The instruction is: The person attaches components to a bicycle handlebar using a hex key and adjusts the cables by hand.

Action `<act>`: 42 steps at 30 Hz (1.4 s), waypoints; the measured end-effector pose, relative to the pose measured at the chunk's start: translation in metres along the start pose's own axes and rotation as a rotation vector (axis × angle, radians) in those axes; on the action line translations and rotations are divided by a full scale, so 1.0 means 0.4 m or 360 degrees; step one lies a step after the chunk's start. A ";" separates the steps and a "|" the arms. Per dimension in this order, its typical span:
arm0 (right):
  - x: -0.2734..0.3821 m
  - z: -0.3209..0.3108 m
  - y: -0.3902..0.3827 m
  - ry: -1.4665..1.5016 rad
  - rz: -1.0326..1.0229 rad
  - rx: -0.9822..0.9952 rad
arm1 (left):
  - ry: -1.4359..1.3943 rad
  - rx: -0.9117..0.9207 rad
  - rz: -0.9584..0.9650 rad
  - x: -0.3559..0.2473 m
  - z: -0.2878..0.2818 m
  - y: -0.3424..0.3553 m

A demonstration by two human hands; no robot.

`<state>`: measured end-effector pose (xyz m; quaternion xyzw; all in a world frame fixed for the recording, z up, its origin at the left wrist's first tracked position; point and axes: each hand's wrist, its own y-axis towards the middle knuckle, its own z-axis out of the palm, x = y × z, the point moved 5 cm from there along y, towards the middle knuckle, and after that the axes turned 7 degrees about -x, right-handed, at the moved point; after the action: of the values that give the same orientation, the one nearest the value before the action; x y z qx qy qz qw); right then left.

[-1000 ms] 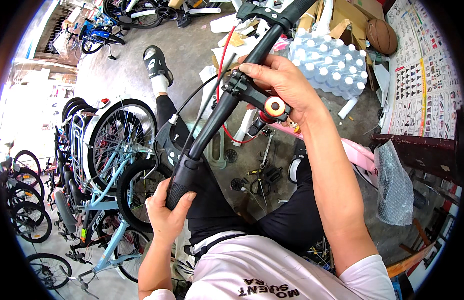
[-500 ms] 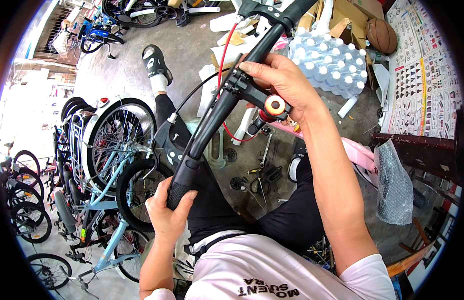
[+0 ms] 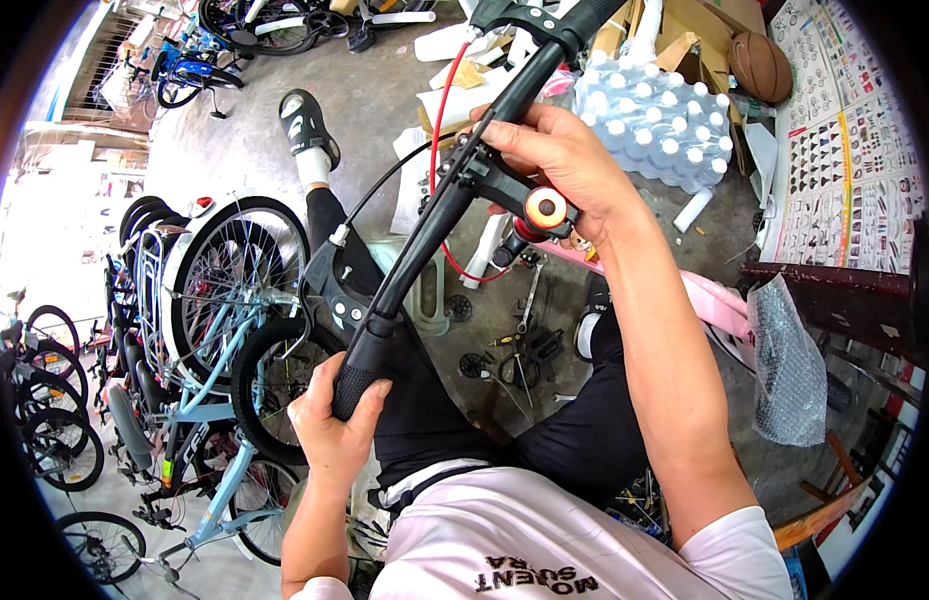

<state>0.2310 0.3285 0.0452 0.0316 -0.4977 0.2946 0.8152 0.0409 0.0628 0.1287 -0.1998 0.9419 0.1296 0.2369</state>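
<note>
A black bicycle handlebar [image 3: 422, 243] runs slantwise in front of me, from lower left to upper right. My left hand [image 3: 332, 412] is closed around its black rubber grip [image 3: 353, 385] at the near end. Just beyond that grip sits a brake lever [image 3: 335, 285] with a black cable. My right hand [image 3: 565, 160] wraps the bar beside the stem [image 3: 497, 180], thumb on top and the other fingers mostly hidden beneath. An orange-and-white round cap [image 3: 546, 208] tops the stem. A red cable [image 3: 440, 140] loops down from the far brake lever.
Bicycles, including a light blue one [image 3: 195, 405], crowd the left. Tools [image 3: 525, 315] lie on the floor between my legs. A pink frame [image 3: 713, 302] and bubble wrap [image 3: 788, 370] are at right. Wrapped bottles [image 3: 650, 120], cardboard boxes [image 3: 690, 45] and a basketball [image 3: 761, 68] lie beyond.
The handlebar's stem area has shifted very slightly left and down, and the bar has turned a little. Both hands keep their hold.
</note>
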 end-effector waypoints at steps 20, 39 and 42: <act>0.000 -0.010 -0.003 0.0292 0.0134 -0.0112 | -0.0535 0.0263 -0.0601 0.021 0.001 0.019; 0.000 -0.012 -0.001 -0.0037 0.0039 -0.0121 | -0.0794 0.0357 -0.0697 0.023 0.008 0.017; -0.004 -0.015 0.005 -0.0053 0.0026 -0.0131 | -0.0834 0.0384 -0.0738 0.023 0.007 0.017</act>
<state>0.2343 0.3315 0.0403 -0.0010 -0.5230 0.2800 0.8051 0.0315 0.0670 0.1225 -0.3385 0.7874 0.0073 0.5151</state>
